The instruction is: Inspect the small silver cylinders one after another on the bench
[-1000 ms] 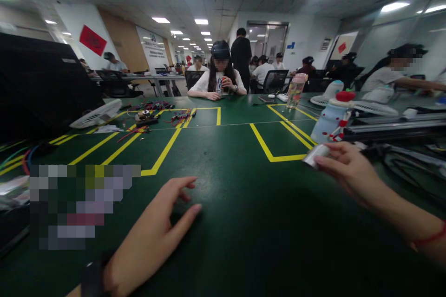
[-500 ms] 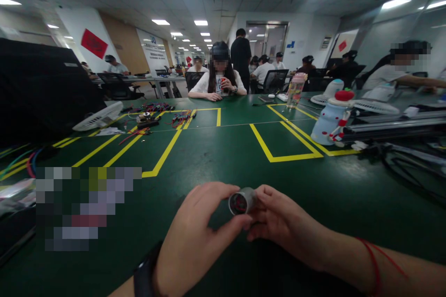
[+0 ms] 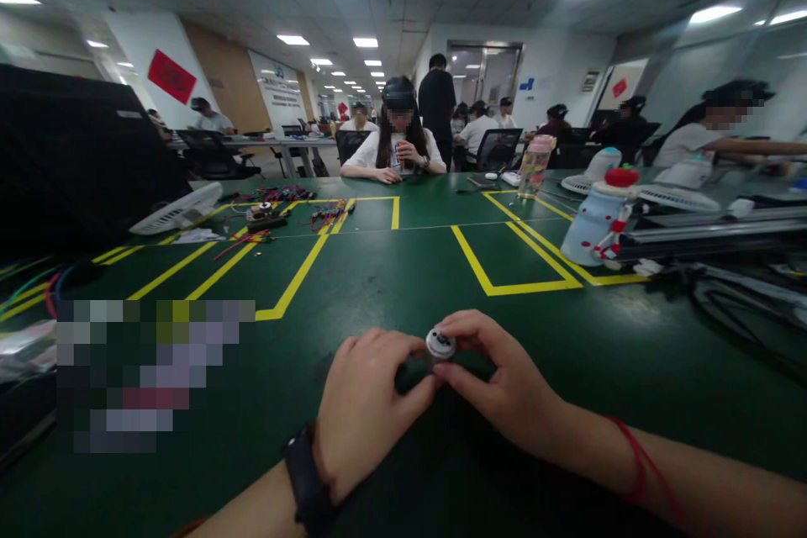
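Between my two hands, just above the green table [image 3: 378, 269], is a small silver metal cylinder [image 3: 440, 345]. Its pale round end faces up toward me and shows a dark centre and small dark holes. My left hand [image 3: 369, 403], with a black band at the wrist, closes thumb and forefinger on the cylinder's left side. From the right, the thumb and fingers of my right hand [image 3: 504, 378] pinch it too, and a red cord circles that wrist. The fingers hide most of its lower body.
Red and black wire bundles [image 3: 328, 214] lie at the far left beside a white fan [image 3: 180, 208]. A blue bottle [image 3: 586, 223] and metal rails [image 3: 693, 239] stand at right, near a pink-lidded bottle [image 3: 535, 168]. Across the table sits a person [image 3: 400, 147].
The cylinder has turned: its open, hollow end faced me before, and now a pale capped end does. My right fingers have shifted up and around it.
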`<move>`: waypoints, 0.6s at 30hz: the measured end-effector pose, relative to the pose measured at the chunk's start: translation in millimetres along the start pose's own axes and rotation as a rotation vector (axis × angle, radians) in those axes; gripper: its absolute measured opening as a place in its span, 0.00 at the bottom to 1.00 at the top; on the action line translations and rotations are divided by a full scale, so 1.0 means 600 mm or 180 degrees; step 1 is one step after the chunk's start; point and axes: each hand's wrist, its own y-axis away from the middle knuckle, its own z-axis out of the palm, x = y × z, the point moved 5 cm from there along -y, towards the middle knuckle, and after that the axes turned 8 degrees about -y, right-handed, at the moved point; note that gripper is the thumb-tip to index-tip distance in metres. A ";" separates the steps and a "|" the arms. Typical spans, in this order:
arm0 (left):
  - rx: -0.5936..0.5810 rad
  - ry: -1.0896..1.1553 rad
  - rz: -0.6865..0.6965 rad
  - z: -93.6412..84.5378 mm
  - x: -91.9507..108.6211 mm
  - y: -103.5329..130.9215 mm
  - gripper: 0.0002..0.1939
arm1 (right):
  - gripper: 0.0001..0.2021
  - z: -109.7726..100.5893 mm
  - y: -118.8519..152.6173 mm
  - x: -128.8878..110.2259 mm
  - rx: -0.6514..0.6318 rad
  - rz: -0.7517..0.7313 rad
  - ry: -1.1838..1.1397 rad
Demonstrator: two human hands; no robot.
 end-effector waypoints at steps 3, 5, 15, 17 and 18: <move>-0.0204 0.0034 0.0061 0.005 -0.008 -0.001 0.08 | 0.15 0.006 0.004 0.019 -0.0176 0.0185 0.0003; -0.0345 0.0222 0.0119 0.008 -0.013 -0.002 0.08 | 0.15 0.010 0.007 0.027 -0.0300 0.0320 0.0008; -0.0239 0.1418 0.0209 -0.026 -0.008 -0.014 0.10 | 0.28 0.016 0.011 0.035 -0.0401 0.0714 -0.0413; -0.0209 0.1414 0.0166 -0.029 -0.004 -0.014 0.09 | 0.28 0.016 0.011 0.033 -0.0446 0.0729 -0.0354; -0.0175 0.1408 0.0135 -0.031 -0.003 -0.013 0.08 | 0.28 0.016 0.011 0.032 -0.0465 0.0722 -0.0313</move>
